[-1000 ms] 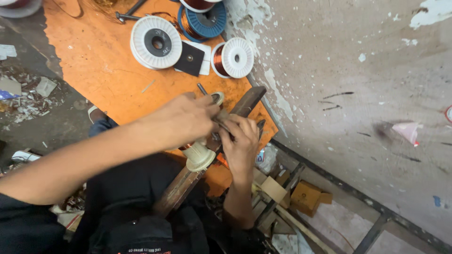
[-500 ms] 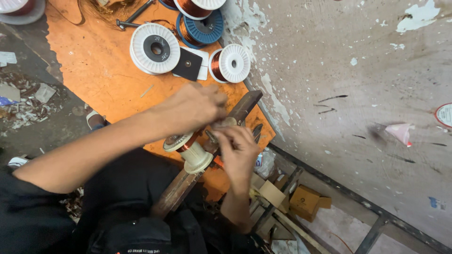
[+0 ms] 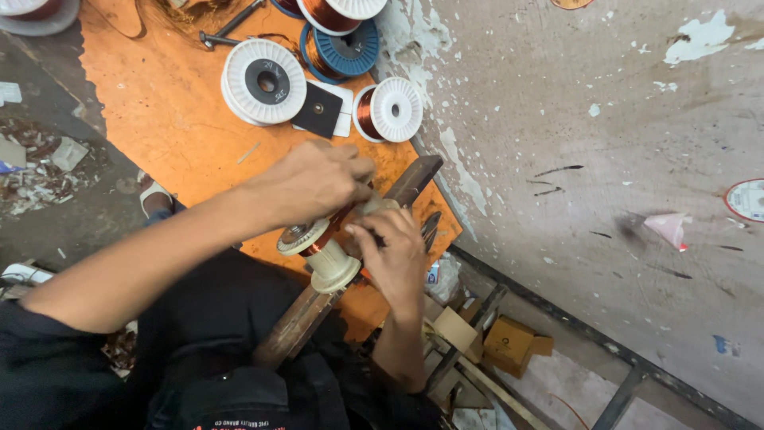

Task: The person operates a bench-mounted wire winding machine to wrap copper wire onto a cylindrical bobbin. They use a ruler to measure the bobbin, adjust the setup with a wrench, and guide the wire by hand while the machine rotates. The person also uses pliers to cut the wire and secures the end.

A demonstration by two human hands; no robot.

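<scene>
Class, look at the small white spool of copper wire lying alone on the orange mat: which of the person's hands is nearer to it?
Left. The left hand sits just below and left of the small white spool, apart from it. The right hand is lower, farther away, at the cream bobbin.

**Hidden / cut off**

Left hand [image 3: 314,181] covers top of the copper-wire spool [image 3: 318,247]; what its fingers grip can't be told. Wooden bar [image 3: 306,314] partly under both hands. Spools at orange mat [image 3: 171,127] top edge cropped by frame.

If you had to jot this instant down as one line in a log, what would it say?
left hand: gripping top of small cream bobbin of copper wire | right hand: pinching beside it | support: long wooden bar | behind: white copper-wire spool, orange mat
</scene>
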